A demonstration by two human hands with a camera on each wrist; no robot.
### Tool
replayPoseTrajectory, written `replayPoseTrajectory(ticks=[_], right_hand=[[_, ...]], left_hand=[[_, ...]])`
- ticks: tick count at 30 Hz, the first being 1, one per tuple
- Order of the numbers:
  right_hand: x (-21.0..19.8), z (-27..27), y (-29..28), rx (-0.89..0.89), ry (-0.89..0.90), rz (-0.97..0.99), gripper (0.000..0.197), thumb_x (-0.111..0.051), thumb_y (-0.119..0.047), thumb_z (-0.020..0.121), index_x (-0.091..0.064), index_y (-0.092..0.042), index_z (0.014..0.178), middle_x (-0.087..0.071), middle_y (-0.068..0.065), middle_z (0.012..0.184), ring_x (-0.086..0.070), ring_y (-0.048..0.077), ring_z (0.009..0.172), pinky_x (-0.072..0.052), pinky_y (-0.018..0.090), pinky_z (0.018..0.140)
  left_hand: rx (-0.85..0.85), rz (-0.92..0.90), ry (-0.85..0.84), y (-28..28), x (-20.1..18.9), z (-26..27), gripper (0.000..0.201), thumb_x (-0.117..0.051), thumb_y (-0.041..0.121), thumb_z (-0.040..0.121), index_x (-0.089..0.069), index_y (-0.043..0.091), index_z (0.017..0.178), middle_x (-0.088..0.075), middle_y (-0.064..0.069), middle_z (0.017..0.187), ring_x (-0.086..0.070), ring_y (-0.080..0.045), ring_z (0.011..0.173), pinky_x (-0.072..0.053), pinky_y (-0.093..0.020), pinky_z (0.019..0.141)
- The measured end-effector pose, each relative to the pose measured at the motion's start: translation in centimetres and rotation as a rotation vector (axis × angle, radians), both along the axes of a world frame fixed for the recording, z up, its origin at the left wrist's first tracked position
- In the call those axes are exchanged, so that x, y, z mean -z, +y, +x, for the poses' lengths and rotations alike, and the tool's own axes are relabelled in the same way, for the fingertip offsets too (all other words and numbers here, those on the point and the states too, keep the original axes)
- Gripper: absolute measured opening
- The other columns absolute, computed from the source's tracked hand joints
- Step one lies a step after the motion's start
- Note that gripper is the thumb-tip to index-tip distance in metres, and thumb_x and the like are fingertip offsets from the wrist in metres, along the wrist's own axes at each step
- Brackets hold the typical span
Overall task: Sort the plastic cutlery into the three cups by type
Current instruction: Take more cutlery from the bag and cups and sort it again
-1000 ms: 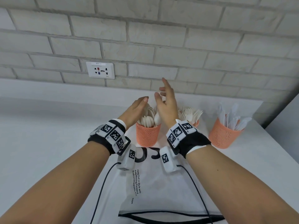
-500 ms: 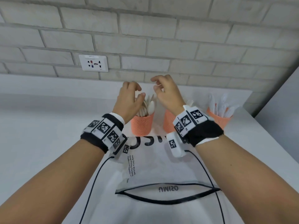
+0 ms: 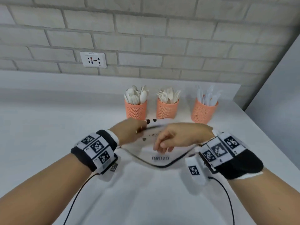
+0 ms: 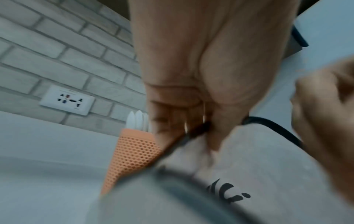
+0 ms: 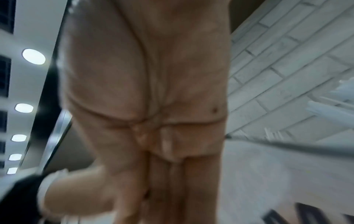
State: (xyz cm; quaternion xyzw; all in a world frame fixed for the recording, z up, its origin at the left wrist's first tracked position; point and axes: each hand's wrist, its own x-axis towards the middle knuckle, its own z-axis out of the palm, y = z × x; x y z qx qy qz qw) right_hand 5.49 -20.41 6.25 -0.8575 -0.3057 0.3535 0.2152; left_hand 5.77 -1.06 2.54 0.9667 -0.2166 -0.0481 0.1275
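Spoons (image 3: 136,96) filled the left orange cup (image 3: 136,109), forks (image 3: 168,95) the middle cup (image 3: 167,110) and knives (image 3: 207,95) the right cup (image 3: 203,112), all three lined up near the worktop's (image 3: 48,119) back edge by the brick wall, and no loose cutlery showed anywhere, so the sorting looked done. In front of them, the left hand (image 3: 129,132) pinched the black-trimmed rim of the white bag (image 3: 146,184). The right hand (image 3: 175,138) dipped loosely curled fingers into its mouth, holding nothing I could make out, perhaps checking for leftovers.

Three orange mesh cups (image 3: 167,109) hold white cutlery (image 3: 135,95) beside a white black-trimmed bag (image 3: 146,184) on the white bench (image 3: 48,135).
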Motion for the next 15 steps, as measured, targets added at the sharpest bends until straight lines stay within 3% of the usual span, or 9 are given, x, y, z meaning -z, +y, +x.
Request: replayPoseTrajectory(ticks=[2, 3, 4, 6, 8, 10, 12, 15], right_hand=[[1.9, 0.0, -0.5, 0.013, -0.295, -0.162, 0.032, -0.043, -0.007, 0.095, -0.063, -0.016, 0.118, -0.060, 0.005, 0.126, -0.057, 0.019, 0.111, -0.046, 0.024, 0.091], [2.9, 0.1, -0.7, 0.043, -0.365, -0.209, 0.037, -0.041, -0.005, 0.095, -0.061, -0.019, 0.122, -0.055, 0.004, 0.132, -0.053, 0.021, 0.116, -0.043, 0.025, 0.091], [3.9, 0.2, -0.9, 0.075, -0.376, -0.239, 0.041, -0.039, -0.001, 0.093, -0.057, -0.020, 0.126, -0.050, 0.005, 0.138, -0.049, 0.023, 0.121, -0.041, 0.024, 0.090], [5.4, 0.2, -1.2, 0.121, -0.365, -0.286, 0.049, -0.045, 0.000, 0.090, -0.047, -0.021, 0.135, -0.043, 0.006, 0.144, -0.044, 0.025, 0.128, -0.039, 0.027, 0.097], [6.2, 0.0, -1.4, 0.119, -0.350, -0.341, 0.057, -0.059, -0.008, 0.087, -0.039, -0.019, 0.140, -0.042, 0.008, 0.144, -0.043, 0.026, 0.129, -0.038, 0.031, 0.103], [6.3, -0.3, -1.4, 0.105, -0.335, -0.403, 0.061, -0.066, -0.017, 0.084, -0.038, -0.012, 0.137, -0.046, 0.011, 0.139, -0.047, 0.027, 0.123, -0.041, 0.033, 0.099], [6.5, 0.0, -1.0, 0.141, -0.386, -0.376, 0.053, -0.066, -0.015, 0.083, -0.044, -0.007, 0.130, -0.049, 0.012, 0.132, -0.050, 0.028, 0.119, -0.043, 0.033, 0.094], [7.8, 1.5, 0.9, 0.278, -0.523, -0.215, 0.053, -0.054, -0.001, 0.085, -0.037, -0.004, 0.135, -0.039, 0.014, 0.140, -0.038, 0.031, 0.129, -0.037, 0.036, 0.105]], left_hand=[[-0.078, -0.206, -0.120, 0.1, -0.4, -0.1, 0.011, -0.051, 0.006, 0.088, -0.050, 0.013, 0.096, -0.056, -0.002, 0.075, -0.046, -0.018, 0.066, -0.035, -0.026, 0.058], [-0.098, -0.292, -0.172, -0.1, -0.5, -0.2, 0.014, -0.050, 0.001, 0.086, -0.046, 0.013, 0.093, -0.049, 0.003, 0.068, -0.042, -0.015, 0.060, -0.033, -0.022, 0.054], [-0.097, -0.360, -0.226, -0.3, -0.5, -0.4, 0.019, -0.049, -0.004, 0.084, -0.043, 0.014, 0.088, -0.043, 0.006, 0.065, -0.038, -0.011, 0.057, -0.032, -0.016, 0.053], [-0.047, -0.415, -0.338, -0.5, -0.3, -0.8, 0.028, -0.045, -0.016, 0.075, -0.045, 0.012, 0.075, -0.041, 0.006, 0.064, -0.039, -0.012, 0.055, -0.036, -0.016, 0.055], [-0.035, -0.356, -0.416, -0.3, 0.3, -0.7, 0.032, -0.045, -0.023, 0.067, -0.059, 0.006, 0.070, -0.055, -0.004, 0.074, -0.051, -0.023, 0.060, -0.047, -0.031, 0.059], [-0.057, -0.283, -0.444, -0.4, 1.0, -1.0, 0.035, -0.050, -0.022, 0.071, -0.070, 0.001, 0.088, -0.066, -0.012, 0.091, -0.063, -0.030, 0.073, -0.053, -0.037, 0.069], [-0.036, -0.257, -0.438, -0.9, 1.3, -1.5, 0.035, -0.057, -0.013, 0.078, -0.067, 0.002, 0.108, -0.066, -0.011, 0.108, -0.065, -0.032, 0.090, -0.052, -0.035, 0.080], [0.012, -0.271, -0.361, -1.7, 1.5, -2.4, 0.041, -0.061, -0.005, 0.081, -0.060, 0.006, 0.120, -0.060, -0.006, 0.120, -0.061, -0.029, 0.104, -0.046, -0.030, 0.089]])
